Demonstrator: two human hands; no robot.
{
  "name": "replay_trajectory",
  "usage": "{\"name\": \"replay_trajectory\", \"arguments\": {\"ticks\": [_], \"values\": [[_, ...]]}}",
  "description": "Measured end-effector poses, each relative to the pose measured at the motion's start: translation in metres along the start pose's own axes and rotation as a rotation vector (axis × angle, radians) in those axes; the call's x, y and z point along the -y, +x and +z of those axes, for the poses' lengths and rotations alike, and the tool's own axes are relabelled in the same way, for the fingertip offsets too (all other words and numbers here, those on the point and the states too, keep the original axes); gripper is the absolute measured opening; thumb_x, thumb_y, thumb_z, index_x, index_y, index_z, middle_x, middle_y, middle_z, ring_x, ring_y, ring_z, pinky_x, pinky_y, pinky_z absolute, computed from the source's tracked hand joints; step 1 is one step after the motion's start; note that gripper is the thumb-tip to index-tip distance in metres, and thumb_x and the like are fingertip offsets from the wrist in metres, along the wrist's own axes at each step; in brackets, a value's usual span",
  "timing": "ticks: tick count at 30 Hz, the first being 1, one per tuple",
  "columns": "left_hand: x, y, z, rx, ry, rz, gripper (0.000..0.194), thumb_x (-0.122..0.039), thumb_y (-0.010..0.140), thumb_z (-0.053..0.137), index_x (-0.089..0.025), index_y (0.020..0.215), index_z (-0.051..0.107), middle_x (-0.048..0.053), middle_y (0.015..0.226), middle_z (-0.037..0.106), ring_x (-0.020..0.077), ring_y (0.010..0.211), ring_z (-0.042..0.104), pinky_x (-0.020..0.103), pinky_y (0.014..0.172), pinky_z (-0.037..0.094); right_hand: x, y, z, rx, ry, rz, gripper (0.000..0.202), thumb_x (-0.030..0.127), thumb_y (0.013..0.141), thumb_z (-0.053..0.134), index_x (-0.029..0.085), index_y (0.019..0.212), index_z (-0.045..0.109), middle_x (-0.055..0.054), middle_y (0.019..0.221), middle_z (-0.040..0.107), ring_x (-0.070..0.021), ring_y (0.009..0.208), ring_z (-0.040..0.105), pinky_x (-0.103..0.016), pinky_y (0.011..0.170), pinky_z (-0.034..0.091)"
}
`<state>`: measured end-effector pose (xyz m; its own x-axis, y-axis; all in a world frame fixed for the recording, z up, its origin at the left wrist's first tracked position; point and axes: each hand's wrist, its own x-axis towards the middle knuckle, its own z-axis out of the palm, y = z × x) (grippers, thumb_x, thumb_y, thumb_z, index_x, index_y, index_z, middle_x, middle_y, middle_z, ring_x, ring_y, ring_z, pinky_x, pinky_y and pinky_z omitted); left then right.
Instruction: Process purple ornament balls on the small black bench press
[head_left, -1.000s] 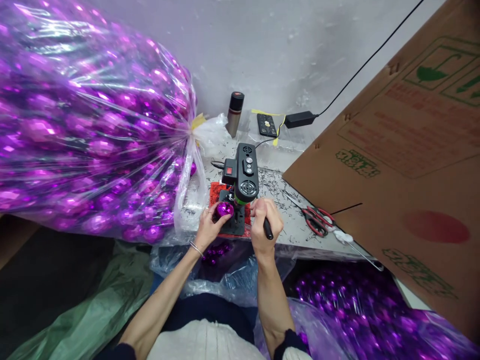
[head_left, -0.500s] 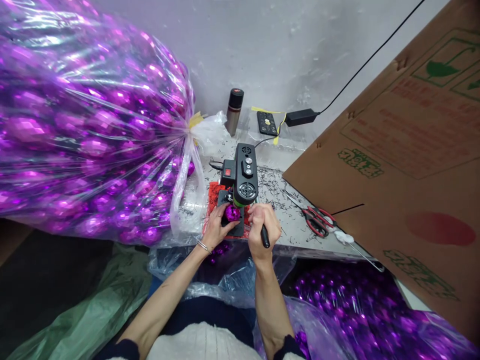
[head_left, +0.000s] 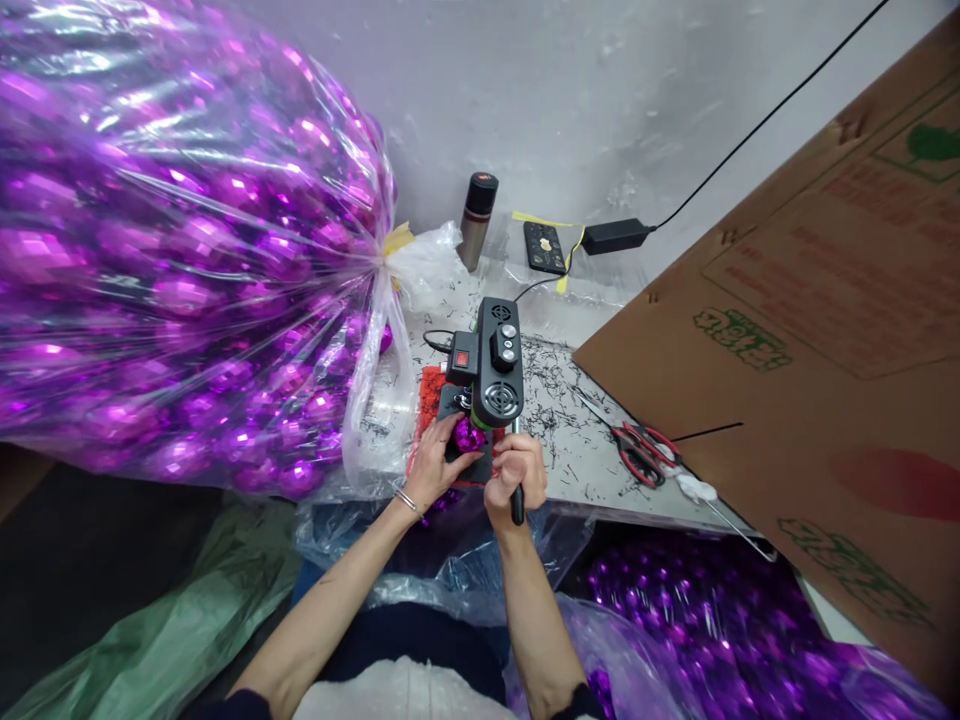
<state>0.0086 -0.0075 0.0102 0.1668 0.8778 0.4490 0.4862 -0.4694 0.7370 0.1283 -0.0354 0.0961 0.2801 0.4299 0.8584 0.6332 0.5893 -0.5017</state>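
A shiny purple faceted ball (head_left: 469, 436) sits under the head of a small black bench drill press (head_left: 499, 360), partly hidden by it. My left hand (head_left: 436, 462) grips the ball from the left, with the thumb on its near side. To the right, my right hand (head_left: 517, 472) is wrapped round the press's black-handled lever (head_left: 517, 505). The press stands on a red mat (head_left: 429, 400) strewn with dark shavings. What the tool tip does at the ball is hidden under the machine's head.
A large tied bag of purple balls (head_left: 187, 290) fills the left. Scissors (head_left: 641, 450) lie by a leaning cardboard box (head_left: 825, 380). A flask (head_left: 477, 220), phone (head_left: 543, 247) and black power adapter (head_left: 618, 236) are behind. More purple balls (head_left: 697, 610) lie in plastic below right.
My right hand has pulled the lever slightly down and left, towards me. My left hand keeps the ball under the press. The view has shifted a little.
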Motion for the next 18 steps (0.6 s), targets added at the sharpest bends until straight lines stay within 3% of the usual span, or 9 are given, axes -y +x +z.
{"name": "replay_trajectory", "arguments": {"ticks": [12, 18], "values": [[-0.0004, 0.0005, -0.0016, -0.001, -0.08, 0.016, 0.062, -0.046, 0.092, 0.075, -0.021, 0.145, 0.054, 0.016, 0.133, 0.071, 0.0298, 0.124, 0.069, 0.046, 0.106, 0.054, -0.009, -0.0093, 0.0048, -0.045, 0.016, -0.024, 0.032, 0.027, 0.106, 0.039, 0.024, 0.076, 0.05, 0.001, 0.073, 0.054, -0.0142, 0.064, 0.055, -0.034, 0.066, 0.046], [-0.0014, 0.0016, -0.0022, 0.029, -0.069, -0.041, 0.061, -0.045, 0.091, 0.077, -0.022, 0.144, 0.055, 0.015, 0.133, 0.071, 0.0308, 0.125, 0.068, 0.048, 0.108, 0.053, -0.0102, -0.0084, 0.0031, -0.022, 0.015, -0.029, 0.032, 0.027, 0.105, 0.038, 0.024, 0.076, 0.05, 0.002, 0.073, 0.053, -0.0143, 0.064, 0.054, -0.033, 0.065, 0.045]]}}
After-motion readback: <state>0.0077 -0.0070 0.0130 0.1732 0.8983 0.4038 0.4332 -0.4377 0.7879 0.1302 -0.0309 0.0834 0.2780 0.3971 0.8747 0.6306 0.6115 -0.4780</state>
